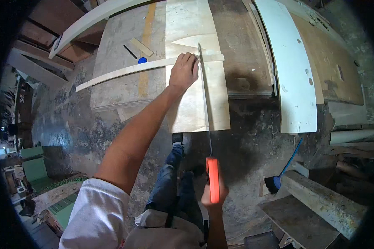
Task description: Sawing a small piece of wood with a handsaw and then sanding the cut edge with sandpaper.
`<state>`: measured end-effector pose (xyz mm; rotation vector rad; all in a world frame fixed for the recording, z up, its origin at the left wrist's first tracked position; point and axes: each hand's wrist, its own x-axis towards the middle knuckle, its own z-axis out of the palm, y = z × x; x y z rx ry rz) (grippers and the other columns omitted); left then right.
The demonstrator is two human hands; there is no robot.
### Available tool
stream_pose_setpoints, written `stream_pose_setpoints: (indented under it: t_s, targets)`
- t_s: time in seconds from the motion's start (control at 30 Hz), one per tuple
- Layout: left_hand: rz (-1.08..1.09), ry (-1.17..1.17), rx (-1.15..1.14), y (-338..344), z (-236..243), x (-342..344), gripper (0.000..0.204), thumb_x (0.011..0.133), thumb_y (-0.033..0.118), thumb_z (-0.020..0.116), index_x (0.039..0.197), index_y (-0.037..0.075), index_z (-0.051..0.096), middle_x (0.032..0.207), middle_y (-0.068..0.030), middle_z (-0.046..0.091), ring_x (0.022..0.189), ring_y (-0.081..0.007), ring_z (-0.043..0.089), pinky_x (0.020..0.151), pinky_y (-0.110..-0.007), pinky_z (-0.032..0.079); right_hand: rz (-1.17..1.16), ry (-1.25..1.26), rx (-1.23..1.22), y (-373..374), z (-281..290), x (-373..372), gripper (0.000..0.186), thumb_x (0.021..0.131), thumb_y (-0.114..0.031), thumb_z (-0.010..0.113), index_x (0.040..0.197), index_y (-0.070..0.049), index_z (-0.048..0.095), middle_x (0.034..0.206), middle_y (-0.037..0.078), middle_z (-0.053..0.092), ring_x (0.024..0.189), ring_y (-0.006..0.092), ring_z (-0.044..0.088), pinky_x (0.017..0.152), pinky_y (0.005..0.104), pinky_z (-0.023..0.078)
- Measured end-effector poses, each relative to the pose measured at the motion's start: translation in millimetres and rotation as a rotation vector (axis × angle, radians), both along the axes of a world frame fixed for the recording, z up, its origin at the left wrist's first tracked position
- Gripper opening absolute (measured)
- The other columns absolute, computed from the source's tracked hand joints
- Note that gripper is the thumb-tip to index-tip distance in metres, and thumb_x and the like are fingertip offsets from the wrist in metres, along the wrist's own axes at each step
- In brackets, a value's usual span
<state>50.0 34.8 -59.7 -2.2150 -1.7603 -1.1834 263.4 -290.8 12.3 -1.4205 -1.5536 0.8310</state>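
Observation:
My right hand (221,190) is wrapped round the orange handle of a handsaw (213,180). Its long thin blade points away from me and crosses a narrow pale wooden strip (120,73) close to the strip's right end. Just left of the blade, my left hand (183,74) grips the strip and holds it down, its fingers curled over the far edge. Beneath both lies a wide light plywood board (185,114), whose near end juts past the workbench (108,89). Whether the teeth have cut into the strip is too small to tell.
Left on the bench are a blue round object (142,60), a dark pencil-like stick (130,52) and a small wood offcut (141,47). A white panel (297,83) stands to the right. A blue-handled broom (273,182) leans by a concrete-like beam (320,199) at lower right.

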Motion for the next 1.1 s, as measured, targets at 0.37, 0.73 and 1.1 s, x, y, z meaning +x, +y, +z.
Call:
stream_pose_setpoints:
  t_s: [0.37, 0.73, 1.1]
  targets:
    - [0.021, 0.016, -0.036, -0.9, -1.9, 1.3, 0.014, 0.094, 0.013, 0.063, 0.100, 0.001, 0.066, 0.102, -0.0132, 0.060, 0.097, -0.0334, 0.058, 0.083, -0.044, 0.055, -0.016, -0.011, -0.061, 7.1, 2.8, -4.2, 0.052, 0.088, -0.001, 0.056, 0.140, 0.006, 0.055, 0.127, 0.026, 0.067, 0.114, 0.0354, 0.070, 0.095, 0.0388, 0.056]
    - [0.021, 0.028, -0.033, -1.6, -0.7, -0.5, 0.016, 0.094, 0.013, 0.063, 0.104, 0.002, 0.067, 0.103, -0.0122, 0.061, 0.099, -0.0319, 0.058, 0.084, -0.043, 0.055, -0.075, -0.085, -0.065, 23.0, 5.1, -15.0, 0.046, 0.089, -0.002, 0.060, 0.134, 0.002, 0.060, 0.107, 0.023, 0.072, 0.093, 0.0347, 0.074, 0.079, 0.0406, 0.057]
    - [0.015, 0.004, -0.014, -0.3, -3.4, -2.0, 0.013, 0.091, 0.010, 0.064, 0.100, 0.001, 0.066, 0.101, -0.0127, 0.061, 0.096, -0.0325, 0.059, 0.082, -0.043, 0.055, -0.045, -0.054, -0.184, 41.1, -1.5, -20.0, 0.046, 0.089, -0.001, 0.061, 0.136, 0.001, 0.060, 0.105, 0.021, 0.073, 0.091, 0.0336, 0.074, 0.077, 0.0397, 0.057]
